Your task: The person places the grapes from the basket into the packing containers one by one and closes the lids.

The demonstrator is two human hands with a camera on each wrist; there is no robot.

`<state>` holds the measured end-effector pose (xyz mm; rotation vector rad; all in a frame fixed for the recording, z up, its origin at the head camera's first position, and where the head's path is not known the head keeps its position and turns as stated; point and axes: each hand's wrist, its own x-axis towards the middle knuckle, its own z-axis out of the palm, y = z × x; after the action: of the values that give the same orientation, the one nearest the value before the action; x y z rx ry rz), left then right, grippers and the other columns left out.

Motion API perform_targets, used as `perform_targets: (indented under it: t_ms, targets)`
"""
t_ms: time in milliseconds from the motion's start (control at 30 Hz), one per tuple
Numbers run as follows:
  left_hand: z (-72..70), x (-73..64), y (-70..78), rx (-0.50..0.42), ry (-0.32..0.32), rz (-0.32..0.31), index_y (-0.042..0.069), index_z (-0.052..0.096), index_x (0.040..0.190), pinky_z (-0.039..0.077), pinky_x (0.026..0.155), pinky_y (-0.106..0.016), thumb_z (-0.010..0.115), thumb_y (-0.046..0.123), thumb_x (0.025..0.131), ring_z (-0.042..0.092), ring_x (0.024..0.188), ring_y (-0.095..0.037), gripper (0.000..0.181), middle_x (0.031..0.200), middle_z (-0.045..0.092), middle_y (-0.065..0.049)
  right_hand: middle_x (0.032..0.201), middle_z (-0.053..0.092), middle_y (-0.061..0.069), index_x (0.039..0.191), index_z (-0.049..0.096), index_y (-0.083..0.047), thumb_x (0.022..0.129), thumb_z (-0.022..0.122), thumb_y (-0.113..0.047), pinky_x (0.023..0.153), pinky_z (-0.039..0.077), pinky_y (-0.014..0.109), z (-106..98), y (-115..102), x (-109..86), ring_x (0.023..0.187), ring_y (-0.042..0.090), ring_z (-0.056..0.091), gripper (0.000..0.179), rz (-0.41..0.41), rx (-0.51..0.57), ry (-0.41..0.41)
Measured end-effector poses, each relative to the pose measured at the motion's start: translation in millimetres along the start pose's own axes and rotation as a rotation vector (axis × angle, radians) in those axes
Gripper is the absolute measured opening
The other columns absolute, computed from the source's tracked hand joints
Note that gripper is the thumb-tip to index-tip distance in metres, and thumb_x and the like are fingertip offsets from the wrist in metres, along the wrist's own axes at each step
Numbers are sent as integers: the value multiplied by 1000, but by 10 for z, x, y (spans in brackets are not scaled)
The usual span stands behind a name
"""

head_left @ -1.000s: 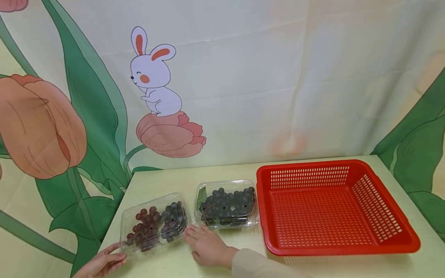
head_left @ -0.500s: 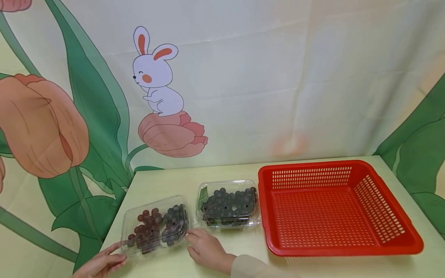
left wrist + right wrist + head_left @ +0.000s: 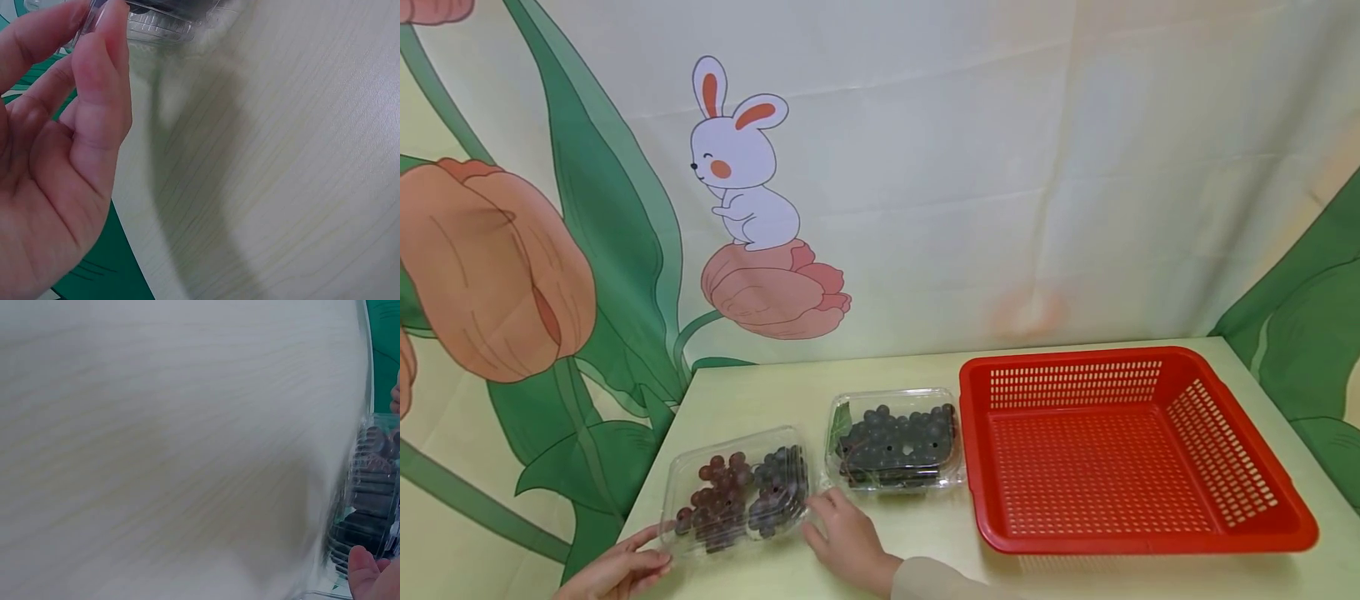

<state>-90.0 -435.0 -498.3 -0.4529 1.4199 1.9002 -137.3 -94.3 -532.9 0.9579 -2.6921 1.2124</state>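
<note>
On the left of the table in the head view lies a clear plastic clamshell box (image 3: pixel 688 471) holding red grapes (image 3: pixel 715 492) and dark grapes (image 3: pixel 777 487). My left hand (image 3: pixel 625 562) pinches its front left corner between thumb and fingers; the left wrist view shows the thumb (image 3: pixel 100 69) pressed to the plastic edge. At the front right corner, my right hand (image 3: pixel 850 537) has its fingers and thumb bent around the edge. In the right wrist view only the thumb (image 3: pixel 362 572) and a bit of that hand show, beside the box's ribbed wall.
Just behind the right hand stands a second clear clamshell box (image 3: pixel 895 479) of dark grapes with a green leaf. Next to it, a large red plastic basket (image 3: pixel 988 533) takes up the right of the table (image 3: pixel 760 387). A printed cloth (image 3: pixel 925 208) hangs behind.
The right hand's fingers went from lying nearly straight at the box's corner to bending around it. The view shifted slightly; the left hand keeps its pinch. The second box and basket stayed put.
</note>
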Motion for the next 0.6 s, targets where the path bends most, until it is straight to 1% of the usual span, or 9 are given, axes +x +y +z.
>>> perform_targets:
  t_ms: [33,100,167,233,367,433,500,600]
  targets:
    - [0,-2,-1,-2,-3,0,-6,-24,133,48,80,-20,49,4,88,64,86,-12,86,89,65,-3,98,53,0,111,57,-12,90,49,-28,56,42,18,7,4,4,70,6,52,28,17,2,5]
    - [-6,-6,-2,9,-16,3,-6,-26,132,48,80,-20,50,4,88,64,86,-11,88,89,65,-3,100,55,1,112,57,-13,89,49,-29,58,42,19,23,18,10,71,6,53,29,48,10,12]
    - [-12,-5,-2,14,-22,7,-6,-25,132,48,80,-20,50,5,88,64,86,-11,88,89,65,-2,101,57,2,113,56,-13,90,48,-30,59,43,19,33,35,22,72,6,55,30,81,46,5]
    - [-19,-1,-2,25,-15,6,-6,-23,132,48,80,-20,51,5,87,64,85,-11,87,89,65,-2,100,58,2,115,55,-13,90,48,-30,59,43,19,37,47,40,72,6,57,31,115,96,-10]
    - [-33,8,0,74,29,3,-7,-8,135,49,78,-22,52,5,86,64,84,-12,78,88,65,-2,91,60,2,116,54,-12,90,49,-29,58,44,21,42,53,83,69,6,58,32,172,180,-35]
    - [-39,8,3,91,48,-4,-5,3,136,49,77,-22,53,5,86,64,82,-12,71,87,65,-2,85,61,0,117,53,-12,89,50,-26,57,43,20,57,52,102,66,4,56,31,193,214,-38]
    - [-45,7,3,88,56,-8,-2,13,135,50,77,-23,53,5,86,64,82,-12,64,87,66,-2,78,61,-2,117,52,-10,88,52,-24,55,42,19,80,50,116,61,2,54,32,206,241,-28]
    - [-53,7,3,78,59,-18,2,21,132,50,77,-23,52,5,86,65,81,-13,56,86,66,-3,71,62,-2,119,50,-8,87,53,-19,53,42,18,114,44,133,56,1,52,34,227,293,-12]
